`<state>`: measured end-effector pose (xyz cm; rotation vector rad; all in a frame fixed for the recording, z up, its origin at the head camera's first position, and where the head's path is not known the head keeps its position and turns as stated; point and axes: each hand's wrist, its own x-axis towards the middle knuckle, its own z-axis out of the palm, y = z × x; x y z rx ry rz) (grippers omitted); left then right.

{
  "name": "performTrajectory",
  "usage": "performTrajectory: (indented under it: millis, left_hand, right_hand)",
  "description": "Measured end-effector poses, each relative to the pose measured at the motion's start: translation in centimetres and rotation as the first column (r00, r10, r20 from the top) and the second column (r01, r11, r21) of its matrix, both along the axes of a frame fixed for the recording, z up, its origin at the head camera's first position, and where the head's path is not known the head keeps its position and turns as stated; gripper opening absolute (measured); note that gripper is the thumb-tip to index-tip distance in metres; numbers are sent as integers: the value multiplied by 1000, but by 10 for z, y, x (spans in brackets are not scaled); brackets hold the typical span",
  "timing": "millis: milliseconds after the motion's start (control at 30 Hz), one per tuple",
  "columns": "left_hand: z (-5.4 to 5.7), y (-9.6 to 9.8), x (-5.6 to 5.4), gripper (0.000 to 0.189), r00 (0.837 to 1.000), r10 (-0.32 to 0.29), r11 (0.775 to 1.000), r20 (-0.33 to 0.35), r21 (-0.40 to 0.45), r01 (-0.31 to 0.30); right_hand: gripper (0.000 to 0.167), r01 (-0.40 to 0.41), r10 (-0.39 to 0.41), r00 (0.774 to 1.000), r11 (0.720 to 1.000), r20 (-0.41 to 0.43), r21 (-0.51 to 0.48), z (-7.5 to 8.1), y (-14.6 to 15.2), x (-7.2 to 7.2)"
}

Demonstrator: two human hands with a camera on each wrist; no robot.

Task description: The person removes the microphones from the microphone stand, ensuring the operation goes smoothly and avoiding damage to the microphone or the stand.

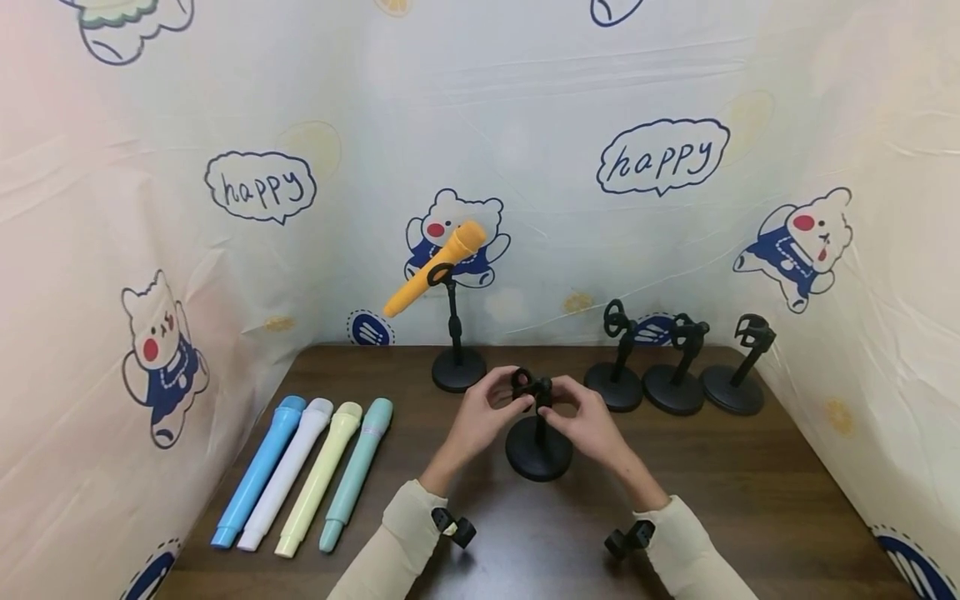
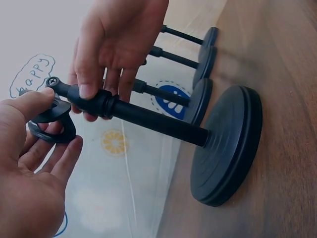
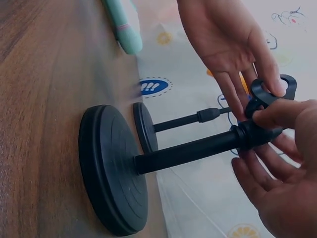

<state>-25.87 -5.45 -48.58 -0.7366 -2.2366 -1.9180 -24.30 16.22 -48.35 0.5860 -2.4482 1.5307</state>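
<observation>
A black desktop microphone stand with a round base stands upright on the table in front of me. My left hand pinches the ring-shaped clip at its top between thumb and fingers. Just below the clip, my right hand grips the collar at the top of the pole, its thumb on the near side. No microphone sits in this clip. Behind and left, an orange microphone rests tilted in the clip of another black stand.
On the left lie blue, white, yellow and green microphones side by side. At the back right are three more black stands with bare clips. A printed cloth hangs behind the table.
</observation>
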Motion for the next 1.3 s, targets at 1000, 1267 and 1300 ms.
performTrajectory:
  millis: [1000, 1267, 1300]
  left_hand:
    - [-3, -1, 0, 45, 999, -4, 1000, 50, -15, 5]
    - [-2, -1, 0, 44, 999, 5, 1000, 44, -25, -4]
    - [-2, -1, 0, 43, 999, 7, 1000, 45, -27, -6]
  right_hand:
    - [29, -13, 12, 999, 1000, 35, 11, 2, 2, 3]
    - [35, 145, -148, 987, 988, 64, 49, 0, -12, 1]
    - [36, 152, -156, 985, 987, 68, 49, 0, -13, 0]
